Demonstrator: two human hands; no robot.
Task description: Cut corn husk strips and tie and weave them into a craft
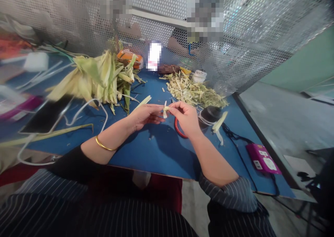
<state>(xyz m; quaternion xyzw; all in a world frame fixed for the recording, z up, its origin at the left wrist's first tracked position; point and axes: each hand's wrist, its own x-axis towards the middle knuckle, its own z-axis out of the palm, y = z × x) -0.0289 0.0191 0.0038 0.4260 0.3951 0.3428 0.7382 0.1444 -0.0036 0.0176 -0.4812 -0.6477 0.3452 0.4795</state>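
My left hand (146, 116) and my right hand (185, 117) meet over the blue table (156, 150), both pinching a small pale strip of corn husk (165, 109) between their fingertips. A gold bangle sits on my left wrist. A red ring-shaped object (177, 129) lies on the table just under my right hand, partly hidden by it. A heap of whole green-yellow corn husks (99, 78) lies to the far left of my hands. A pile of shredded husk strips (194, 91) lies just beyond my right hand.
A dark round container (210, 116) with a husk piece (219, 122) stands right of my hand. A pink power strip (262, 157) and black cable lie at the right edge. A phone (45, 117) with white cable lies left. A perforated metal screen (247, 38) backs the table; people sit behind it.
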